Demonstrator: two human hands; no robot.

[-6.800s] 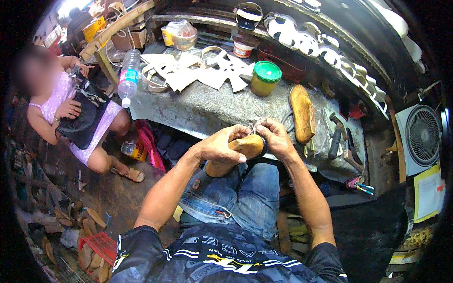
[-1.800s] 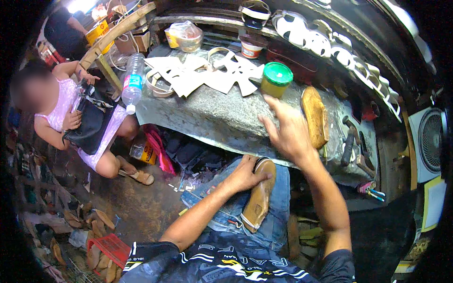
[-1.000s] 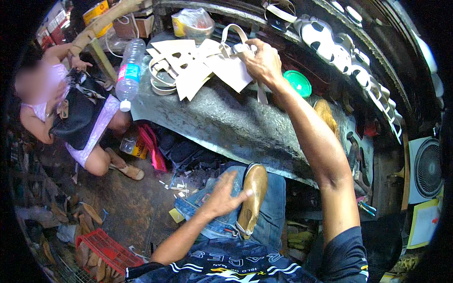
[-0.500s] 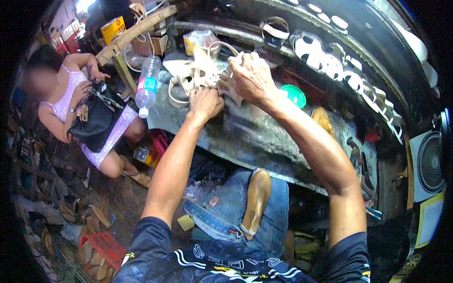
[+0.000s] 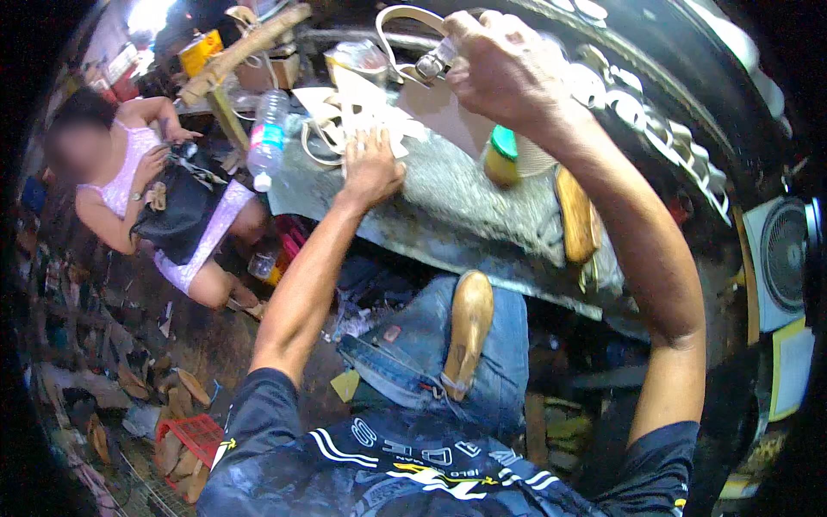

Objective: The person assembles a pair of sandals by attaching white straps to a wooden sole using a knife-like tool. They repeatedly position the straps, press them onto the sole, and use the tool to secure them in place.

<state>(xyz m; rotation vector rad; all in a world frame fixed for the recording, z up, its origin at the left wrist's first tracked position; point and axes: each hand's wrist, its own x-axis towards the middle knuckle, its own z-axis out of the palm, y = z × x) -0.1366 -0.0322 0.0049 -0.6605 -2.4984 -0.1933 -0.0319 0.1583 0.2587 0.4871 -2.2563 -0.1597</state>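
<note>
One likely light, floppy strap (image 5: 380, 33) holds best by its buckle (image 5: 430, 66), where my right hand (image 5: 506, 79) clamps it, left hand (image 5: 372, 168) splayed on cutouts (image 5: 355, 90).

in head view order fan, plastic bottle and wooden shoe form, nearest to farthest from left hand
1. Plastic bottle: just left of the left hand
2. Wooden shoe form: on the lap, toward the body
3. Fan: far right

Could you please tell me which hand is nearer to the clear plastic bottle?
Left: the left hand lies over the pale pieces, to the right of the clear plastic bottle; the right hand is raised farther to the right, holding a pale strapped piece.
</note>
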